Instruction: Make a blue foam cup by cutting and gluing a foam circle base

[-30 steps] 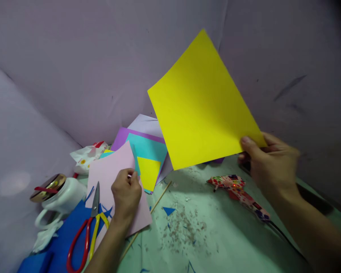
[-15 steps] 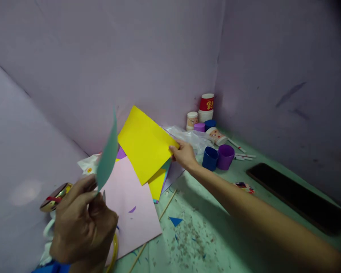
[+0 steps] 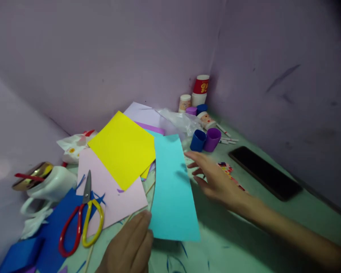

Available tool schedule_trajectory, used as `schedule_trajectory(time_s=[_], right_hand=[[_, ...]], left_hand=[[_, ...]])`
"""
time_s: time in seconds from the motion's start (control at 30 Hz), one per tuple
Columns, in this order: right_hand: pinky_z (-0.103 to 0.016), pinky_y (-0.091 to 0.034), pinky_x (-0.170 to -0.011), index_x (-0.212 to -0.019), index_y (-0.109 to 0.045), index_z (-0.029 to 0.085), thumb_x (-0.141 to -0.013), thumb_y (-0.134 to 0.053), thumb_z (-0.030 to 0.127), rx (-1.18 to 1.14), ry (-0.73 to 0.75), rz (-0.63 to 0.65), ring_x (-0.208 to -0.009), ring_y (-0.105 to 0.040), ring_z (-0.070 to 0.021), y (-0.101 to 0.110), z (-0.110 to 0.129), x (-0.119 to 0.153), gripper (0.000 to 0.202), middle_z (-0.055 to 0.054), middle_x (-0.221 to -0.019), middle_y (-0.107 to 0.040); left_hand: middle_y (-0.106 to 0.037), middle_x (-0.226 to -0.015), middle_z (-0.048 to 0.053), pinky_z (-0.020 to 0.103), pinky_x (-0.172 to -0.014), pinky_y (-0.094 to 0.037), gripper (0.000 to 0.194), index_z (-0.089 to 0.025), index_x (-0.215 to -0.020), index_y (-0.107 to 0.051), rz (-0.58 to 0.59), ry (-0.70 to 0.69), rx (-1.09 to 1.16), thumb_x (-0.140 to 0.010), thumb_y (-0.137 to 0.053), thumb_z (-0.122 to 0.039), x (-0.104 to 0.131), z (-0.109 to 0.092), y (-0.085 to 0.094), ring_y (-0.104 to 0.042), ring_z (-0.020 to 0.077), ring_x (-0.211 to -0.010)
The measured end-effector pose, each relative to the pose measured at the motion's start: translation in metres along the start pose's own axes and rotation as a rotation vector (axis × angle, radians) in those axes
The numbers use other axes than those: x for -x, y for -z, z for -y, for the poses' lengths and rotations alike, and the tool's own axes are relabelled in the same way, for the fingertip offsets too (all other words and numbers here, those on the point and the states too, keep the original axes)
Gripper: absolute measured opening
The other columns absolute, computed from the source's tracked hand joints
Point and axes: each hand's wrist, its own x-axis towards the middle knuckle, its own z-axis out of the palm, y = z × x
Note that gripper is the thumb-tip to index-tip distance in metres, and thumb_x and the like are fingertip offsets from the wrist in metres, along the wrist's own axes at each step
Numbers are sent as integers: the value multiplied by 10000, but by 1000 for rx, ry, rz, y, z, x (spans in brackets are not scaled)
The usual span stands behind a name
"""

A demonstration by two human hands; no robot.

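Between my hands is a light blue sheet of paper [image 3: 173, 189], its near end raised off the table. My left hand [image 3: 130, 242] pinches the sheet at its lower left edge. To the right of the sheet, my right hand [image 3: 210, 174] has its fingers apart and holds nothing. A yellow sheet [image 3: 125, 148] lies on a pale pink sheet [image 3: 110, 201] to the left. Scissors [image 3: 83, 212] with one red and one yellow handle rest on the pink sheet and dark blue paper [image 3: 55, 231].
A white mug [image 3: 57, 184] stands far left. Behind my right hand are a blue cup [image 3: 198, 140], a purple cup [image 3: 213, 139], a plastic bag [image 3: 179, 120] and stacked paper cups [image 3: 199, 91]. A black phone [image 3: 264, 172] lies at right, near the wall.
My right hand has let go of the yellow sheet, which now lies on the pile. My left hand has brought the light blue sheet down and to the right. The scissors are now in full view.
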Motion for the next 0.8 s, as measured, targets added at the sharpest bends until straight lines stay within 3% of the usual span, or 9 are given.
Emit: schedule_trajectory(time_s=[0.07,0.13,0.27,0.33,0.43,0.5,0.6,0.7,0.8], right_hand=[[-511,-449,-1002,-1404,-348,277,-684,-423,-30,86,26,186,-1262,-472,-265,16,3,46,786,-109,-1423,-414],[-502,-396,-1062,-1418,-334,269,-689,-437,-23,86,22,329,-1335,-394,-258,27,10,83,792,-99,-1442,-409],[-521,-250,-1141,-1427,-326,238,-760,-567,95,11,66,444,-1348,-382,-261,32,22,121,723,-107,-1412,-468],[-526,-227,-1146,-1370,-409,226,-800,-629,184,-6,75,404,-1284,-463,-250,28,21,124,612,-109,-1323,-557],[-487,-328,-1094,-1195,-561,220,-838,-647,259,-38,78,310,-1118,-587,-218,19,16,119,369,-81,-1134,-668],[-452,-429,-996,-1118,-596,212,-855,-629,256,-71,86,237,-1003,-629,-208,14,13,116,269,-68,-1023,-699],[-376,-535,-774,-1154,-572,210,-866,-606,255,-80,35,96,-836,-654,-201,9,13,112,293,-61,-887,-711],[-309,-560,-683,-1217,-514,223,-867,-600,237,-45,-69,-9,-758,-674,-176,4,15,110,361,-55,-884,-719],[-256,-566,-692,-1144,-541,223,-874,-570,175,5,-39,-57,-812,-692,-155,-2,16,107,275,-76,-1012,-708]], left_hand=[[-736,-989,95,314,-1044,-438,250,-173,-876,-620,-22,18,52,-844,-394,-72,-5,-24,-7,-573,198,-1177],[-738,-942,81,326,-1074,-401,254,-174,-805,-595,-41,69,114,-829,-378,-44,-11,-44,-15,-623,182,-1093],[-738,-916,65,290,-1017,-449,207,-196,-794,-565,70,91,230,-781,-406,-64,-16,-63,-26,-675,148,-941],[-739,-924,62,267,-938,-503,185,-210,-840,-569,130,111,257,-786,-425,-106,-17,-65,-28,-684,152,-917],[-737,-877,64,253,-830,-544,205,-209,-900,-561,179,214,317,-801,-411,-112,-22,-67,-26,-698,161,-855],[-727,-815,44,217,-725,-550,183,-212,-900,-552,198,323,376,-819,-420,-114,-30,-68,-23,-698,147,-764],[-692,-695,-15,160,-559,-508,129,-227,-829,-566,217,531,433,-837,-469,-143,-44,-66,-21,-657,106,-594],[-652,-594,-58,148,-474,-469,126,-230,-751,-580,230,737,447,-832,-496,-183,-54,-62,-24,-597,85,-462],[-676,-605,-64,160,-460,-470,101,-231,-769,-603,299,908,477,-819,-520,-259,-56,-58,-29,-616,97,-466]])
